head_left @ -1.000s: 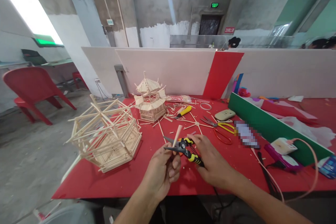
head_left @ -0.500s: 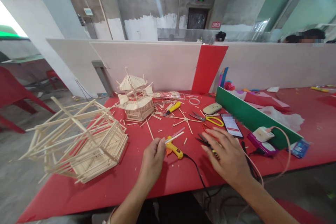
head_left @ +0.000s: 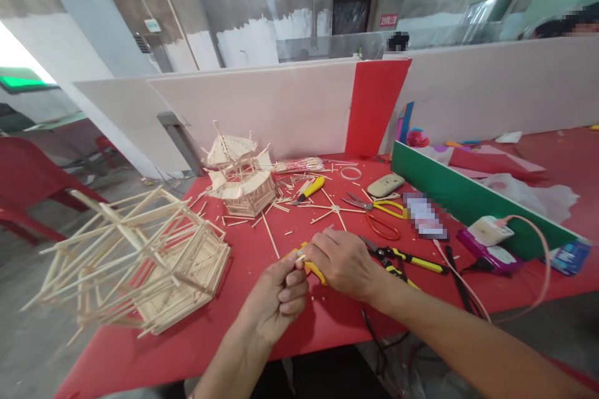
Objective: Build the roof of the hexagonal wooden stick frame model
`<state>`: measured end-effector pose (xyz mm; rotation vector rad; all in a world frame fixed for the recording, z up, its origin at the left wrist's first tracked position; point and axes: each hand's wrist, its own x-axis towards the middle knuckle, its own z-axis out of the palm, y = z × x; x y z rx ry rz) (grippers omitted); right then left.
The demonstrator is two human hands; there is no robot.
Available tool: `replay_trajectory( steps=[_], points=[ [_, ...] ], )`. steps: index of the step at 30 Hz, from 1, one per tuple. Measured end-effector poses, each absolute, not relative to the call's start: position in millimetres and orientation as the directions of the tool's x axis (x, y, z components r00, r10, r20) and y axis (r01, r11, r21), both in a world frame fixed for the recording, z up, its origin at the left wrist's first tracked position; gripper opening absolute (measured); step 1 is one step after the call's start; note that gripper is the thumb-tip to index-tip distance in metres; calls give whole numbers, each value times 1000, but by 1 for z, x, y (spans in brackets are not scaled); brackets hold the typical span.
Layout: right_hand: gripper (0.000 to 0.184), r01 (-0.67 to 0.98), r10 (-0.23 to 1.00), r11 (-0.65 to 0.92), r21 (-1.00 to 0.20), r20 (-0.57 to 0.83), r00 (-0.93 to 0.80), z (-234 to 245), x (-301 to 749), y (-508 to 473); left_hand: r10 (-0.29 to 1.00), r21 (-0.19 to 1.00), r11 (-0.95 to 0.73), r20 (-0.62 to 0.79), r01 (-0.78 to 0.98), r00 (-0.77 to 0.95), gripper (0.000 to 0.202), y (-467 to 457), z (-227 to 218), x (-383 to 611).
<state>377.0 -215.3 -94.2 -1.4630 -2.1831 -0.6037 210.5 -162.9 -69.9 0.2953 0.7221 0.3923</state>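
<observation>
Right hand (head_left: pixel 344 262) moved onto one glue gun (head_left: pixel 319 274), fingers clamped; left hand (head_left: pixel 278 299) fingers pinch one stick (head_left: pixel 299 257).

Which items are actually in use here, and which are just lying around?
In use: left hand pinching a thin stick; right hand holding the yellow glue gun.
Lying about: black-yellow cutters, scissors, small pagoda model, large stick frame, phone.
</observation>
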Motion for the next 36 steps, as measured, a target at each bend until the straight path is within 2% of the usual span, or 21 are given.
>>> replay_trajectory(
  steps=[3, 5, 6, 8, 9, 10, 11, 12, 13, 14, 16, 19, 22, 26, 36],
  points=[
    [23, 954, 744, 290, 69, 611, -271, -97, 377, -215, 428, 356, 896, -543, -264, 722, 30, -163, -70, 218],
    [24, 959, 753, 281, 24, 614, -236, -97, 380, -214, 476, 440, 860, -506, -259, 719, 22, -164, -75, 221],
    [24, 957, 762, 289, 9, 603, -236, -96, 383, -212, 520, 528, 815, -485, -239, 703, 19, -163, -79, 222],
    [21, 944, 789, 330, 21, 543, -288, -96, 390, -208, 654, 786, 606, -404, -123, 639, 24, -155, -89, 221],
    [19, 934, 806, 356, 42, 492, -329, -96, 395, -204, 731, 907, 422, -330, -15, 597, 28, -147, -94, 220],
    [17, 925, 825, 376, 59, 433, -363, -98, 401, -199, 800, 975, 177, -222, 135, 558, 31, -137, -100, 220],
    [17, 924, 851, 378, 59, 371, -372, -101, 407, -193, 850, 949, -95, -80, 300, 521, 33, -124, -106, 219],
    [17, 931, 880, 362, 43, 315, -356, -104, 412, -186, 867, 837, -307, 51, 453, 495, 33, -110, -112, 220],
    [17, 944, 907, 329, 15, 273, -320, -108, 418, -179, 863, 691, -427, 118, 583, 492, 30, -95, -118, 222],
    [17, 957, 929, 289, -16, 248, -276, -113, 423, -170, 858, 568, -476, 130, 672, 498, 28, -79, -123, 224],
    [21, 972, 950, 227, -63, 233, -207, -121, 431, -155, 868, 509, -473, 130, 719, 479, 20, -52, -135, 230],
    [32, 968, 951, 230, -96, 231, -203, -129, 440, -141, 876, 456, -461, 94, 762, 473, 18, -29, -150, 239],
    [29, 961, 954, 244, -127, 212, -214, -134, 446, -140, 872, 430, -460, 53, 777, 487, 16, -23, -162, 241],
    [23, 964, 963, 219, -151, 191, -189, -134, 449, -142, 856, 432, -474, 24, 767, 516, 18, -22, -168, 235],
    [29, 974, 975, 152, -171, 190, -118, -125, 434, -129, 813, 481, -530, 53, 699, 580, 23, -14, -175, 227]
  ],
)
